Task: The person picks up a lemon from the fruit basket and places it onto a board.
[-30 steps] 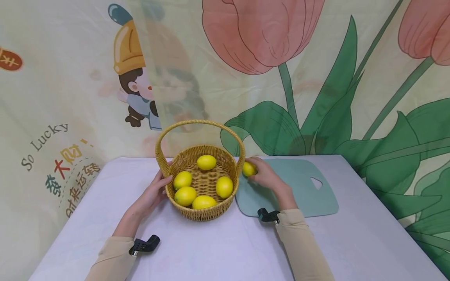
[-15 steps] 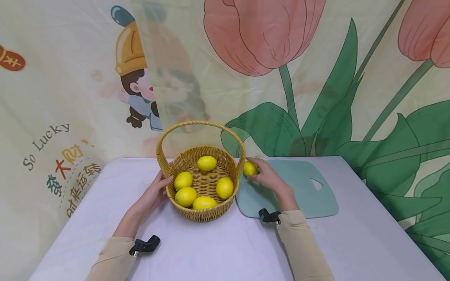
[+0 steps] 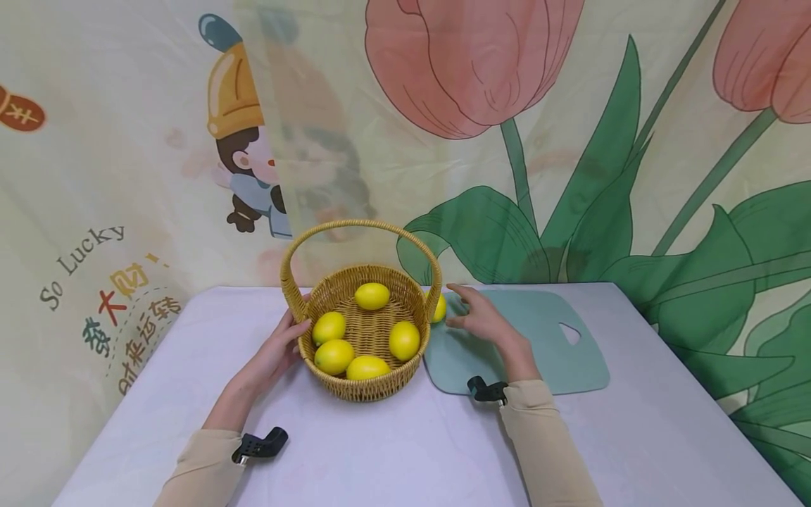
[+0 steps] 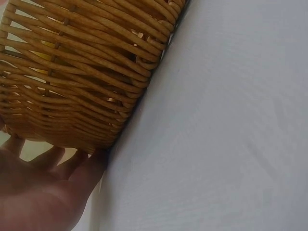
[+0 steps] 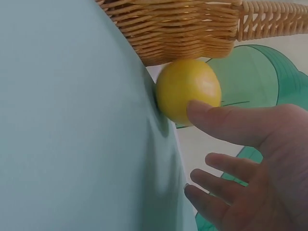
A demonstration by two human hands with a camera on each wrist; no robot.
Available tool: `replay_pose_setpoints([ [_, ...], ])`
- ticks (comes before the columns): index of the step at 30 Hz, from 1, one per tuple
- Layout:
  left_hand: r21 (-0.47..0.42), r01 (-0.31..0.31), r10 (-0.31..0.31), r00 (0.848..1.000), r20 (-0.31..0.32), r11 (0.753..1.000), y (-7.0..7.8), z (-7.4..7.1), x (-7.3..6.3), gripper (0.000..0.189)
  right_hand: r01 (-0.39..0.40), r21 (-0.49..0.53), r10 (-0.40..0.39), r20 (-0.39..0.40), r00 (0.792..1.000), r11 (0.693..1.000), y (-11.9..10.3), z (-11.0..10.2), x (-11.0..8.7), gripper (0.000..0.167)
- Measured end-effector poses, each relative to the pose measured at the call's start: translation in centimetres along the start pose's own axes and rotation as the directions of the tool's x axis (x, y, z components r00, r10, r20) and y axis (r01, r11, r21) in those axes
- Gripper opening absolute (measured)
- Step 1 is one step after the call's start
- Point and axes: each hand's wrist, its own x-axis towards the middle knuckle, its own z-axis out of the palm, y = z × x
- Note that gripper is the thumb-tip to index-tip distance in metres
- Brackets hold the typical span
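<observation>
A round-handled wicker basket (image 3: pixel 380 391) stands on the table with several yellow lemons (image 3: pixel 404 341) inside. My left hand (image 3: pixel 281 345) holds its left side at the handle's base, the fingers (image 4: pixel 89 171) against the weave. Outside the basket, at its right side, another lemon (image 5: pixel 185 86) sits by the edge of the pale green cutting board (image 3: pixel 519 352), partly hidden behind the handle in the head view. My right hand (image 3: pixel 478 317) is spread over the board and holds nothing. In the right wrist view its thumb (image 5: pixel 231 125) overlaps the lemon, while the other fingers hang apart from it.
A white cloth (image 3: pixel 393 451) covers the table. The cutting board, with a cut-out hole at its right, lies right of the basket. Close behind the table hangs a printed curtain (image 3: pixel 329 141) with tulips and cartoon figures.
The lemon that my right fingers held has moved left toward the basket, and the fingers have spread away from it. My left hand stays on the basket.
</observation>
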Motion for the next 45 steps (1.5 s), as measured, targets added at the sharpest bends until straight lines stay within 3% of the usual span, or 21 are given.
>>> replay_pose_setpoints([
  [13, 0.005, -0.001, 0.001, 1.000, -0.006, 1.000, -0.2, -0.1, 0.0, 0.066, -0.008, 0.015, 0.008, 0.016, 1.000, 1.000, -0.5, -0.3, -0.2, 0.074],
  [23, 0.005, 0.000, 0.000, 1.000, -0.006, 1.000, -0.2, -0.1, 0.0, 0.065, 0.017, -0.004, -0.016, 0.039, 0.999, 1.000, -0.8, 0.4, 0.1, 0.058],
  [30, 0.001, -0.004, 0.004, 1.000, -0.004, 1.000, -0.3, -0.2, 0.0, 0.067, -0.021, 0.017, 0.021, 0.022, 1.000, 1.000, -1.3, 0.7, 0.3, 0.050],
  [38, 0.007, -0.007, 0.007, 1.000, -0.001, 1.000, -0.2, -0.1, 0.0, 0.064, 0.094, -0.054, -0.092, 0.037, 0.995, 0.994, -1.3, 0.9, 0.4, 0.049],
  [45, 0.006, -0.002, 0.002, 1.000, -0.005, 1.000, -0.2, -0.1, 0.0, 0.064, 0.014, -0.096, -0.019, -0.047, 0.999, 0.995, -1.2, 0.9, 0.2, 0.054],
])
